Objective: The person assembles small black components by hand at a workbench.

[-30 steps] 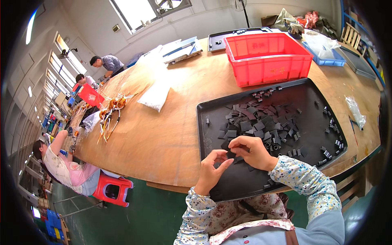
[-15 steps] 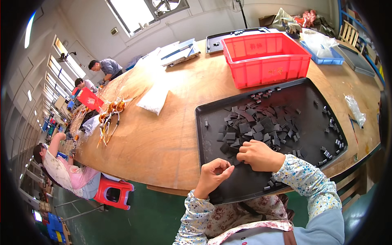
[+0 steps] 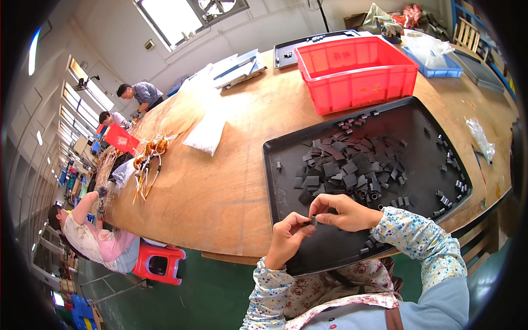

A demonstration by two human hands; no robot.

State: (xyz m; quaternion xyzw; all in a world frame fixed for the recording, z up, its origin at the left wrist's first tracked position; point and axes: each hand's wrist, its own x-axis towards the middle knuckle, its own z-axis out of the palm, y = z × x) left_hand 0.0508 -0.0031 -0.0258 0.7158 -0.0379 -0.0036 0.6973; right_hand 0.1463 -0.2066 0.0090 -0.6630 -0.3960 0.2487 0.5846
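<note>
Fingertips of both hands meet over the near edge of the black tray (image 3: 330,258), pinching one small black part (image 3: 313,220) between them. My left hand (image 3: 286,239) closes thumb and forefinger on its left end; my right hand (image 3: 346,212) curls over it from the other side, fingers bent tight, nothing else in either grip. The part is too small here to tell its exact shape.

Just beyond my knuckles lies the pile of flat black pieces (image 3: 346,168), heaped at the tray's middle, with short black tubes (image 3: 448,190) scattered toward its right edge. The tray sits at the near edge of the long wooden table (image 3: 220,181).

Doing this well, I judge, means keeping the part held above the tray so a slip drops it back in, holding with the pads rather than the nails, and steadying the left hand while the right does the fine work.

A red bin (image 3: 357,71) stands touching the tray's far edge, a white bag (image 3: 206,135) lies well to the left, and a seated person (image 3: 93,239) works at the table's left end.
</note>
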